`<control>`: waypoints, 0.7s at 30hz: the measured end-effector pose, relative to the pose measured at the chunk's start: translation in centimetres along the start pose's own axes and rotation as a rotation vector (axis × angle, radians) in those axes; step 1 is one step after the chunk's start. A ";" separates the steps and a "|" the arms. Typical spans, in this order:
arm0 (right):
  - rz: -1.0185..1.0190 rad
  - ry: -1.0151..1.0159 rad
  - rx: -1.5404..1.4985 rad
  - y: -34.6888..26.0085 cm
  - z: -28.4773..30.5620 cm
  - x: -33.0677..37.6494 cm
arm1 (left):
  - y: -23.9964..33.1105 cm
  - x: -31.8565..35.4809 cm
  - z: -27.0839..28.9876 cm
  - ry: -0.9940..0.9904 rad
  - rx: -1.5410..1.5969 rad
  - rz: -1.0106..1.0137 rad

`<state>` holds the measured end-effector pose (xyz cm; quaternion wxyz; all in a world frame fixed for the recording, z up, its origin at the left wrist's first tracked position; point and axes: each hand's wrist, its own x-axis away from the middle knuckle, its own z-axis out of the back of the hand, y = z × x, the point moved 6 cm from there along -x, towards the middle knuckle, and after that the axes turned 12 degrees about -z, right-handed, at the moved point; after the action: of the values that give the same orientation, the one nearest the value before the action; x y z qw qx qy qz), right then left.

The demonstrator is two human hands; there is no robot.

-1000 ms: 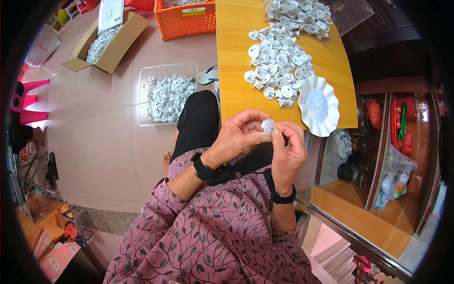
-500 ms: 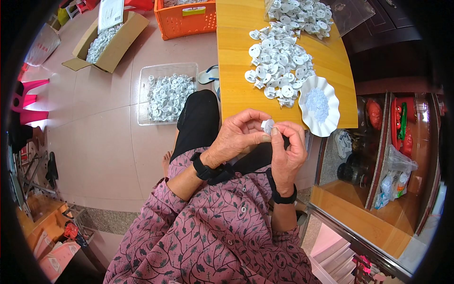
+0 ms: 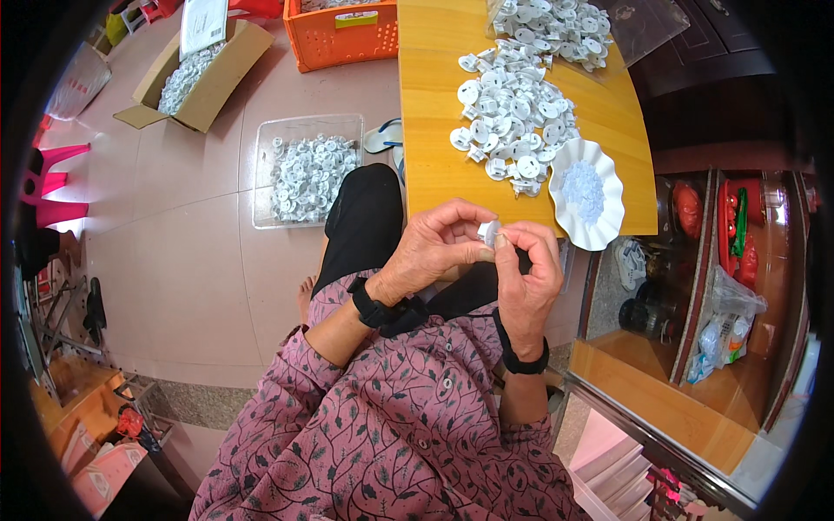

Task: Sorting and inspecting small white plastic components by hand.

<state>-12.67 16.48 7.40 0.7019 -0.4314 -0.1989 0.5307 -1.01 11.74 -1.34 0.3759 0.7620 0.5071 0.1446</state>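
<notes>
Between thumb and fingers, my left hand (image 3: 439, 243) grips a small white plastic part (image 3: 488, 232) with a round disc face, just off the table's near edge. My right hand (image 3: 532, 265) pinches thumb and forefinger together against its right side. Whether a smaller piece sits between those fingertips is hidden. Beyond my hands, a heap of similar white plastic parts (image 3: 512, 117) lies on the wooden table (image 3: 426, 139). A white wavy-rimmed dish (image 3: 594, 236) stands at the table's right near corner, holding a pile of tiny pale blue pieces (image 3: 582, 193).
A clear plastic bin (image 3: 263, 195) of white and grey parts sits on the floor at left. Behind it are an open cardboard box (image 3: 228, 87) with more parts and an orange crate (image 3: 343, 43). Open shelves (image 3: 695, 269) stand at right. Slippers (image 3: 382, 137) lie beside the table.
The white part has turned slightly between my fingers, so its disc now shows more edge-on. My right fingertips have shifted a little left; both hands otherwise keep their place.
</notes>
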 end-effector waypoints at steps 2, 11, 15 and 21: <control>-0.001 -0.008 0.001 0.0 0.0 0.0 | 0.0 0.0 0.0 -0.002 -0.016 -0.007; -0.039 -0.026 -0.021 -0.1 0.0 0.1 | -0.1 0.0 0.2 -0.009 -0.070 -0.022; -0.037 -0.029 -0.019 0.0 -0.1 -0.1 | 0.0 -0.1 0.2 -0.016 -0.064 -0.033; -0.017 -0.108 -0.012 -0.4 0.1 -0.5 | -0.3 0.0 0.3 0.018 0.025 0.030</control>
<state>-12.69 15.99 7.85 0.6921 -0.4045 -0.2433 0.5460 -0.98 11.65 -1.76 0.3595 0.7729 0.5008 0.1505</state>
